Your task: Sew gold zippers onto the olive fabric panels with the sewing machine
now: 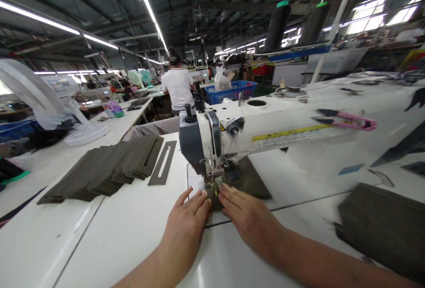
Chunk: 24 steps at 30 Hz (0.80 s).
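Fabric panel (249, 177) under left hand (186, 217), right hand (249, 217).

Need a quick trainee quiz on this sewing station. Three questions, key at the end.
1. True or false: the left hand and right hand both lie flat close to the presser foot of the white sewing machine.
2. What lies on the machine's arm? A) pink-handled thread snips B) a tape measure C) a mug
3. Fill in the blank: seen from the person's seat, the stack of slotted olive pieces lies to the ____ of the machine.

Key: 1 true; 2 A; 3 left.
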### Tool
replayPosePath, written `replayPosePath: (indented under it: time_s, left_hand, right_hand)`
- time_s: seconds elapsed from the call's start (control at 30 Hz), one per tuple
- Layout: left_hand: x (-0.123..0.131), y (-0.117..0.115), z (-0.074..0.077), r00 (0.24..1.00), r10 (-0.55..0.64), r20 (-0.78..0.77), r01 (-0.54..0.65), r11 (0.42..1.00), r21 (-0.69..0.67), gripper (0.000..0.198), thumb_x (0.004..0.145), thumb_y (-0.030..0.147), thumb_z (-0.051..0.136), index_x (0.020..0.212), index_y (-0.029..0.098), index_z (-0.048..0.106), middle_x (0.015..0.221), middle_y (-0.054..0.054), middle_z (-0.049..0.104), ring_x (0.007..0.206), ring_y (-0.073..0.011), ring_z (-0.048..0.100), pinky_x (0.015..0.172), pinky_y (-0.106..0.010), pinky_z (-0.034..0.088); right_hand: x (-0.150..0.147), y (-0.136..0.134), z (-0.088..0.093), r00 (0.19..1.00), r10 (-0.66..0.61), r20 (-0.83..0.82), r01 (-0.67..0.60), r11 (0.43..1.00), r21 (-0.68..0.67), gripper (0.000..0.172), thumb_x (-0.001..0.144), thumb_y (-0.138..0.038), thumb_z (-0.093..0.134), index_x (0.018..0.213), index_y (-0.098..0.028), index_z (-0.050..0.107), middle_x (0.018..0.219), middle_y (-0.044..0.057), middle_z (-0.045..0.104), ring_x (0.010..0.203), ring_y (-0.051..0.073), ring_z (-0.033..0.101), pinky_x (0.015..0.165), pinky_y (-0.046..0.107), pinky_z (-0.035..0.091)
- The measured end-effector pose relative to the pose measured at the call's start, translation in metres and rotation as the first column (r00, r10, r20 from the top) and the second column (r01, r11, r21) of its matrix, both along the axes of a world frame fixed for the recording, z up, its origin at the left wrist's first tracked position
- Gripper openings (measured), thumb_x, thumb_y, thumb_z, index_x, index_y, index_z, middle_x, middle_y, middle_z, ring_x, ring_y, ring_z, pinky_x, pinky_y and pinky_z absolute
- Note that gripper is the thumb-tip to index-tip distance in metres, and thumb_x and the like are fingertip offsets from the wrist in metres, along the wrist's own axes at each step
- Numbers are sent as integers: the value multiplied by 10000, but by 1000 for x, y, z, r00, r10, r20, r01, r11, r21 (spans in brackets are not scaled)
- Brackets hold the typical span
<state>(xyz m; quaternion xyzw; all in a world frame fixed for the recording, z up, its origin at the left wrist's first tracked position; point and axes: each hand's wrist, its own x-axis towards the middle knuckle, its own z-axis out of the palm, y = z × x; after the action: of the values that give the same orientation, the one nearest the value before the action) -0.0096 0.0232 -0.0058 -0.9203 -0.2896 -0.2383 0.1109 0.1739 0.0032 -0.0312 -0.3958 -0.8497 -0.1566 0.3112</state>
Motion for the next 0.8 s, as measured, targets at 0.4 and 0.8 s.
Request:
replayPosePath:
  time_s: [0.4, 0.8]
  left_hand:
    - [5, 16, 3, 990, -77, -117, 93, 986, 135, 310, 882, 70, 313, 879, 105, 622, 931, -124, 680, 925, -192, 636, 950, -425, 451]
    - [7, 33, 2, 995, -64, -78, 70, 994, 81, 282, 893, 86, 338, 850, 115, 615, 924, -114, 677, 904, -190, 634, 887, -381, 496]
  right_hand:
    - [1, 14, 6, 999, 27, 36, -27, 1000, 10, 284, 842, -42, 385, 933, -61, 653, 960, 142, 671, 898, 206, 636, 818, 311, 538]
    - [-2, 33, 13, 988, 68, -140, -78, 995, -63, 282, 842, -13, 364, 878, -114, 624, 820, 98, 669, 770, 179, 636, 699, 280, 549]
